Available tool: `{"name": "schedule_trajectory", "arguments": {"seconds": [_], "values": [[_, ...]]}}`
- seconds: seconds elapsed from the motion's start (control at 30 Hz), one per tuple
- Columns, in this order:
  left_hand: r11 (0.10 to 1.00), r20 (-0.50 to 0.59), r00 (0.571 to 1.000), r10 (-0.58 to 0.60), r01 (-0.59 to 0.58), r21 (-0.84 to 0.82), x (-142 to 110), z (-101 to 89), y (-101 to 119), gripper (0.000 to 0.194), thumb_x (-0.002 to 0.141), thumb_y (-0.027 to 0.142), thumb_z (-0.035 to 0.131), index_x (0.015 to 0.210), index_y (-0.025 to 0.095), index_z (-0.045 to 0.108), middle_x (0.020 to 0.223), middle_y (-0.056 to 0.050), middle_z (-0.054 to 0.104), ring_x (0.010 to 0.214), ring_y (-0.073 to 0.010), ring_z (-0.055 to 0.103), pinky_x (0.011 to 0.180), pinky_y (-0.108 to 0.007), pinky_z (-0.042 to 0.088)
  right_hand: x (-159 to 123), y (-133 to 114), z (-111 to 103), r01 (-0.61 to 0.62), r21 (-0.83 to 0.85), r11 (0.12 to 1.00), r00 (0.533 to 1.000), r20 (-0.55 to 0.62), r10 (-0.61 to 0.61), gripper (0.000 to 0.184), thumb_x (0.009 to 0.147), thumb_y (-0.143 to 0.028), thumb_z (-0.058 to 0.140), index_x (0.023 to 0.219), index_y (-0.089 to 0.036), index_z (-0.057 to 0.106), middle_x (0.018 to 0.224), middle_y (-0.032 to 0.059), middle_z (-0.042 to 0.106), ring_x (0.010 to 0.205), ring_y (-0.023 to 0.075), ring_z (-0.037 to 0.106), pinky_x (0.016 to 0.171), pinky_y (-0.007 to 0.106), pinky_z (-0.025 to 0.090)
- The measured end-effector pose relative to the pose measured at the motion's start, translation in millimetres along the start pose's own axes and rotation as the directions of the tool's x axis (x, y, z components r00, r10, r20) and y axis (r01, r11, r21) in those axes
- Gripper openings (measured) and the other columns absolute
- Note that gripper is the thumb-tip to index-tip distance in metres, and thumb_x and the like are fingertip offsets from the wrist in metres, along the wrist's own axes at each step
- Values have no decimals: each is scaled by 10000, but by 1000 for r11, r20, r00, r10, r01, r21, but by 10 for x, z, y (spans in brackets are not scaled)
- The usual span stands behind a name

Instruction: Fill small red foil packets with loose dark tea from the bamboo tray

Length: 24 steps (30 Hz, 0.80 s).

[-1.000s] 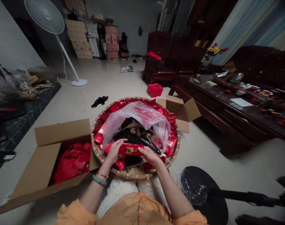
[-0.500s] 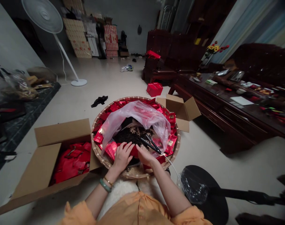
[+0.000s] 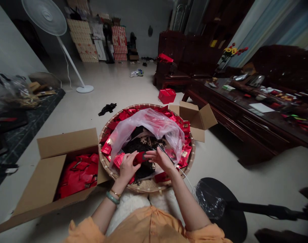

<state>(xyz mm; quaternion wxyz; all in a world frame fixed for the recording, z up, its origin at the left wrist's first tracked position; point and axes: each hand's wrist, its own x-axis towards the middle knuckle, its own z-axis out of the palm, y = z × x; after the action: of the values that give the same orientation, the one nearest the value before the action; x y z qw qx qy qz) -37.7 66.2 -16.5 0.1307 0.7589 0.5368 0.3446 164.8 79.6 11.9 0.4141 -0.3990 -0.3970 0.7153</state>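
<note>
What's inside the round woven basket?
Red packets around the edge, translucent plastic, dark shreds, a black tool partly behind right hand. Most of the base is covered.

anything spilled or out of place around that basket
Dark shreds lie loose in the near part of the woven basket, outside the translucent plastic bag, so they look spilled. A crumpled black item lies alone on the floor beyond the basket's left side, looking stray.

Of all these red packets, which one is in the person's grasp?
The red packet in the left hand, over the dark shreds, its end by the right hand; the others lie in the basket or the cardboard box at left.
</note>
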Motion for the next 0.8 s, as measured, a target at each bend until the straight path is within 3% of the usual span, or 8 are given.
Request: {"name": "schedule_trajectory", "arguments": {"seconds": [0.1, 0.17, 0.27, 0.33, 0.4, 0.53, 0.63, 0.8], "values": [[998, -57, 996, -65, 65, -8, 19, -49, -50, 502, 684, 173, 646, 1178, 222, 570, 1129, -70, 638, 982, -259, 538, 891, -415, 439, 83, 89, -97, 61, -127, 990, 987, -143, -79, 611, 788, -670, 401, 1011, -154, 641, 1043, 148, 666, 992, 245, 618, 874, 416, 447], [995, -87, 991, -97, 96, -17, 26, -72, -85, 481, 688, 205, 657, 1162, 218, 580, 1098, -76, 646, 984, -259, 548, 891, -405, 439, 157, 234, -108, 40, -377, 925, 976, -185, -117, 573, 753, -607, 514, 1119, -173, 593, 1200, 146, 590, 1119, 255, 545, 945, 433, 404], [992, -120, 985, -122, 119, -37, 30, -85, -127, 451, 701, 260, 664, 1143, 207, 591, 1059, -86, 653, 975, -255, 563, 884, -391, 445, 271, 441, -22, 4, -745, 667, 977, -138, -160, 800, 696, -465, 652, 1373, -168, 346, 1438, 175, 329, 1336, 271, 291, 1063, 446, 262], [989, -138, 979, -147, 142, -49, 29, -89, -149, 443, 708, 301, 665, 1134, 206, 596, 1016, -86, 659, 940, -248, 579, 855, -378, 459, 344, 503, 85, -58, -873, 484, 983, -135, -127, 1013, 629, -432, 726, 1441, -179, 176, 1494, 198, 166, 1377, 316, 160, 1062, 483, 237], [984, -155, 972, -178, 172, -56, 26, -96, -166, 442, 710, 331, 665, 1128, 205, 599, 984, -84, 660, 907, -241, 591, 825, -365, 471, 405, 507, 201, -100, -938, 332, 983, -145, -113, 1143, 547, -429, 789, 1450, -211, 125, 1501, 210, 103, 1365, 376, 135, 1033, 528, 247], [978, -174, 963, -205, 197, -61, 20, -120, -186, 440, 708, 339, 663, 1121, 200, 603, 984, -86, 658, 920, -243, 595, 821, -356, 476, 450, 488, 354, -48, -982, 181, 984, -77, -160, 1036, 533, -372, 817, 1406, -279, 265, 1444, 184, 244, 1288, 379, 282, 981, 516, 301], [974, -166, 961, -223, 213, -76, 15, -118, -193, 444, 710, 350, 658, 1126, 204, 602, 988, -88, 655, 919, -241, 597, 811, -347, 480, 411, 512, 370, -48, -989, 137, 981, -73, -182, 919, 571, -358, 796, 1367, -270, 345, 1364, 172, 337, 1224, 350, 358, 952, 476, 341], [964, -136, 958, -254, 239, -117, 13, -79, -199, 470, 722, 371, 646, 1155, 201, 586, 967, -83, 648, 869, -221, 606, 760, -322, 495, 334, 524, 382, -77, -992, 98, 987, -90, -136, 939, 542, -279, 807, 1358, -272, 342, 1331, 162, 343, 1159, 336, 412, 899, 449, 388]]}}
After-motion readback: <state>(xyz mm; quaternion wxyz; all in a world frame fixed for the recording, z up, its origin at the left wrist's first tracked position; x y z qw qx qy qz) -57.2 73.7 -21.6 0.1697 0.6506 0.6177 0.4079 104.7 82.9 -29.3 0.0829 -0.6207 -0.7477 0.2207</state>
